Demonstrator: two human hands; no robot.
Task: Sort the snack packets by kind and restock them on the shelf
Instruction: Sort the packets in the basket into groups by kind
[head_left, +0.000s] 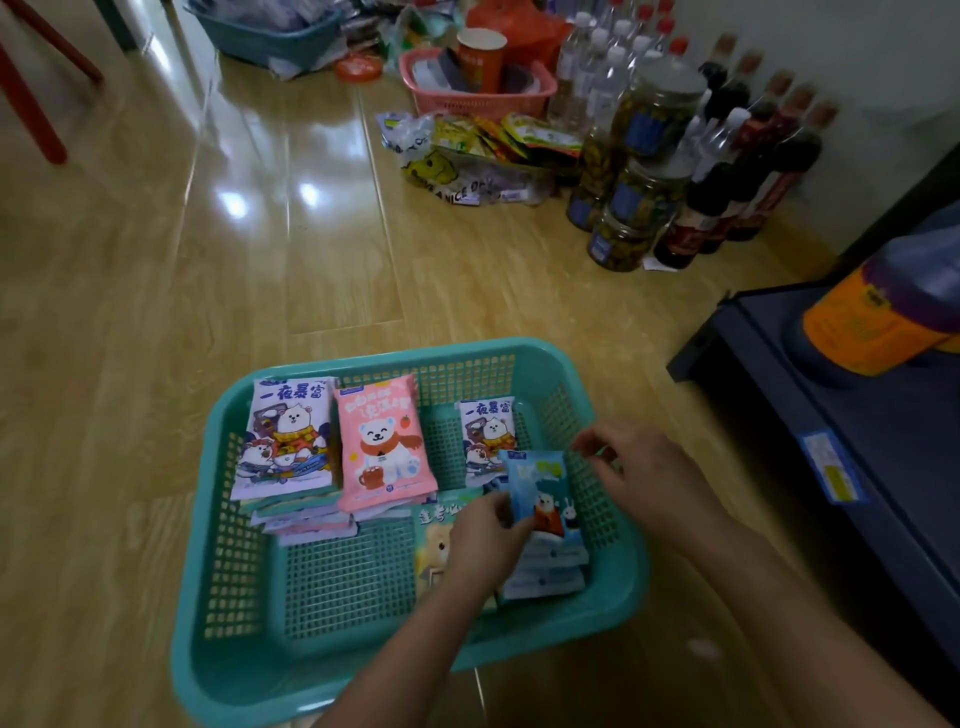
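Observation:
A teal plastic basket (249, 597) sits on the floor with snack packets inside. At its back left a white packet (285, 431) and a pink bear packet (382, 441) top two stacks. A smaller white packet (485, 426) lies at the back right. My left hand (483, 540) pinches the left edge of a blue packet (540, 493) tilted up above a pile of blue packets (550, 571). A green bear packet (436, 545) lies partly under that hand. My right hand (639, 473) hovers over the basket's right wall with fingers loosely curled, holding nothing.
A dark shelf (857, 415) stands at the right with an orange-labelled jug (893, 317) on it. Jars and bottles (675, 171) crowd the far wall, with loose packets (483, 150), a pink basket (467, 98) and a blue basket (270, 36) behind. Red chair legs (31, 98) stand far left.

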